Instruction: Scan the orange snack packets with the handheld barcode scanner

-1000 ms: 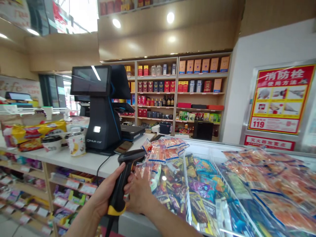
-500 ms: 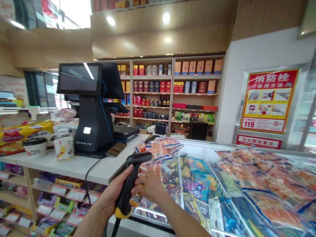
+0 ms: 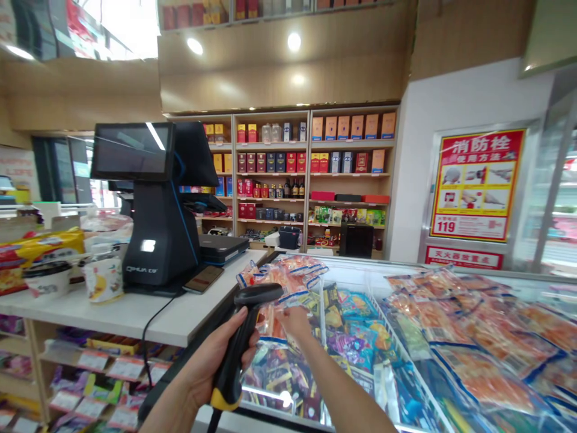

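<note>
My left hand (image 3: 211, 355) is wrapped round the grip of a black and yellow handheld barcode scanner (image 3: 238, 349), its head pointing away to the right and its cable hanging below. Just beyond the scanner, my right hand (image 3: 295, 320) has its fingers closed at the right edge of a clear, blue-edged food packet (image 3: 271, 328) with orange contents. The scanner partly covers that packet, and the fingertips are hard to make out. Similar packets (image 3: 293, 270) lie piled behind, on the glass-topped case (image 3: 356, 273).
A point-of-sale terminal (image 3: 157, 234) stands on the white counter (image 3: 180, 319) at left, with a phone (image 3: 204, 279) and cups (image 3: 103, 276) beside it. More orange packets (image 3: 478, 325) cover the case's right side. Snack bags (image 3: 356, 337) fill its wire-divided compartments. Stocked shelves (image 3: 273, 147) stand behind.
My right hand's fingers, spread behind the scanner before, are now closed at the edge of a packet. The scanner stays in my left hand. The view has turned slightly right.
</note>
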{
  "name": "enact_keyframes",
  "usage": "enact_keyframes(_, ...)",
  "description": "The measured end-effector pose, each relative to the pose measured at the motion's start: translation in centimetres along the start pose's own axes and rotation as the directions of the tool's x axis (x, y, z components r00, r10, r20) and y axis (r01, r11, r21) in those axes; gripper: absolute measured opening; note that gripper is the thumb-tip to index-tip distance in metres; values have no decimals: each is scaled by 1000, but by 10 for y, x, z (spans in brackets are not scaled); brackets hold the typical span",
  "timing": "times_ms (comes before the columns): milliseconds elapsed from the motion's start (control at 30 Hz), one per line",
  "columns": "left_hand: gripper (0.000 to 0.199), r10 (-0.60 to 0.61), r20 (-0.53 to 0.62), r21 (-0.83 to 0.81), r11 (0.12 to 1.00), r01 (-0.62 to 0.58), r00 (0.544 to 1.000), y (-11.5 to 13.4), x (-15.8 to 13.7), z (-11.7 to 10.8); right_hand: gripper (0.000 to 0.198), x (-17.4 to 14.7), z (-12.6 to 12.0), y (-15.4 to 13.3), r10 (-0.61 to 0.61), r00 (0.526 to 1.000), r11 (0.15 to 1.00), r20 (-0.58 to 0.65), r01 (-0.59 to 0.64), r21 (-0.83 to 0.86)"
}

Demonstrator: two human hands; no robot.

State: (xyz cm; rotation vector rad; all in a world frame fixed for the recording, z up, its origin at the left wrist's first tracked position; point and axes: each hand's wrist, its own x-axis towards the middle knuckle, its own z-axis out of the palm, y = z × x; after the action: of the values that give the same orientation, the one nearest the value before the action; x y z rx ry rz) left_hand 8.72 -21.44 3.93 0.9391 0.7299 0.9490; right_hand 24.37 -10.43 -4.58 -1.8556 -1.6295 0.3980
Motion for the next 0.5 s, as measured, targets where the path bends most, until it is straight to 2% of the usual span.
enact_keyframes(100,30,-24,24,8,1000,24,999,-4,1,1,15,-2,-9,7,-14,999,984,46,5,177)
enact_keyframes(200,30,-21,67,-2,1000,21,998,-7,4,5,7,-9,-34,25,-21,993,922,116,-25,387)
enact_keyframes(300,30,-40,93,-3,999,40,995,-11,6,15,8,-15,-67,48,-33,983,815,180,-78,574)
enact_keyframes(400,30,-60,112,1,998,60,992,-15,8,26,15,-19,-95,72,-60,985,675,161,-79,734)
enact_keyframes(500,29,-85,114,31,996,82,990,-21,12,36,20,-17,-111,93,-93,984,522,155,-84,849)
